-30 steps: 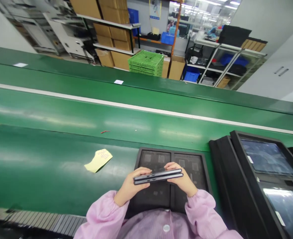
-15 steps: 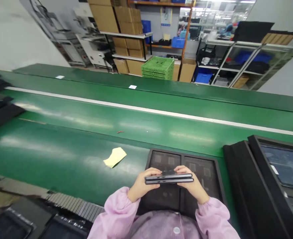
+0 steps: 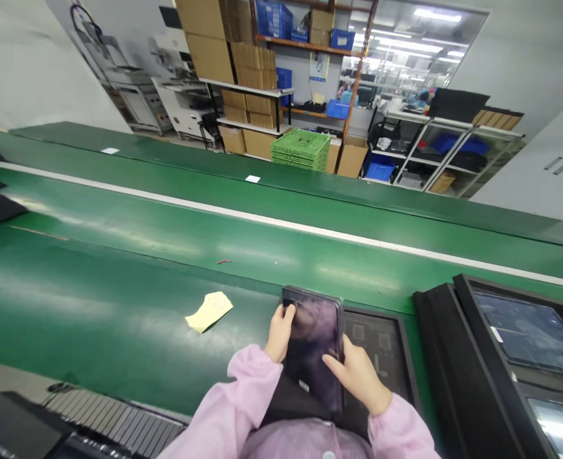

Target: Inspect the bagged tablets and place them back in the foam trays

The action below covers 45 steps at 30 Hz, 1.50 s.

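Two stacked tablets, dark screen (image 3: 314,344) toward me, are tilted up between my hands over a black foam tray (image 3: 390,338). My left hand (image 3: 280,335) grips their left edge, its thumb on the front near the upper left corner. On the right edge, lower down, my right hand (image 3: 360,376) is closed around them with its thumb across the screen. A small white label shows near the bottom of the screen. The tray's right compartment shows bare; its left one is mostly hidden behind the tablets.
To the right stands a stack of black foam trays (image 3: 458,357), with tablets (image 3: 530,331) in the top one. A torn yellow paper (image 3: 209,312) lies on the green bench (image 3: 132,319) to the left. Metal rollers (image 3: 113,421) run along the lower left, beside more black trays.
The tablets have turned from edge-on to showing a screen, tilted upright. My left hand has moved up the left edge and my right hand down the right edge. The view has shifted slightly.
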Each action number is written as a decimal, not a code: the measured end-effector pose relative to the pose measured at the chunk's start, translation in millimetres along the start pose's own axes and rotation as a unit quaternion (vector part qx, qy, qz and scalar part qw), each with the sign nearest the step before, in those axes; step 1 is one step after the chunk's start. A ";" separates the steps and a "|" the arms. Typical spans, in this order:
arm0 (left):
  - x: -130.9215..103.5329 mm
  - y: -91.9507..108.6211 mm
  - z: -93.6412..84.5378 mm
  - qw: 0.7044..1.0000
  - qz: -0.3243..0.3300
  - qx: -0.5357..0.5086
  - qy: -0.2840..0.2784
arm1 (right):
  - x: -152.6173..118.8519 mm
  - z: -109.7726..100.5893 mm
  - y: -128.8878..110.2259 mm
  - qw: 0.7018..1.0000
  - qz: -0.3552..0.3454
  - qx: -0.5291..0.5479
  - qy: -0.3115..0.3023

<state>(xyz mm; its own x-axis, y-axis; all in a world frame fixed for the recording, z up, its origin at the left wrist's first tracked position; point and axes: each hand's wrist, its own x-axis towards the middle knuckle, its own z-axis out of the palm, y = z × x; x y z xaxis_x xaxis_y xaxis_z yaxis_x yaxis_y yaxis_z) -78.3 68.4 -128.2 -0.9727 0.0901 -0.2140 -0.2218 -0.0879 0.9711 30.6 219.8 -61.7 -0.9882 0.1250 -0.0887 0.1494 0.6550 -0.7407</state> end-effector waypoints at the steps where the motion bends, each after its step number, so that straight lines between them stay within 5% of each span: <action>1: 4.3 -2.8 10.2 1.000 -0.012 0.004 0.000 | -1.2 -0.4 -10.6 0.998 0.009 -0.064 0.010; 4: 6.2 -6.4 36.2 0.999 -0.017 0.009 -0.029 | 0.8 3.1 -32.9 0.977 0.060 -0.204 0.007; 7: 1.7 -1.2 47.0 0.995 0.010 -0.009 -0.101 | 7.1 11.8 -34.4 0.969 0.092 -0.230 -0.009; 13: 12.6 17.2 36.9 0.984 0.015 -0.042 -0.175 | 25.9 22.0 -9.4 0.995 0.063 -0.004 0.072; 18: 21.4 23.5 35.1 0.983 0.019 -0.046 -0.177 | 65.2 16.8 8.6 0.985 0.050 0.131 0.097; 23: 24.1 26.5 34.1 0.981 0.024 -0.045 -0.186 | 90.4 13.2 14.0 0.969 0.077 0.230 0.034; 45: 28.2 30.1 30.5 0.977 0.024 -0.004 -0.211 | 93.4 10.6 8.2 0.942 0.079 0.326 0.021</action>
<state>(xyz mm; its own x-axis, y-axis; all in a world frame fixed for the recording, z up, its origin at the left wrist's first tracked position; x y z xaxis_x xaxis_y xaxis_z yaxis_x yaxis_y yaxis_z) -110.3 98.5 -101.8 -0.8670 0.4874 -0.1035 -0.1781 -0.1091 0.9780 -60.9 228.9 -83.2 -0.9511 0.2210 -0.2160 0.2282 0.0311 -0.9731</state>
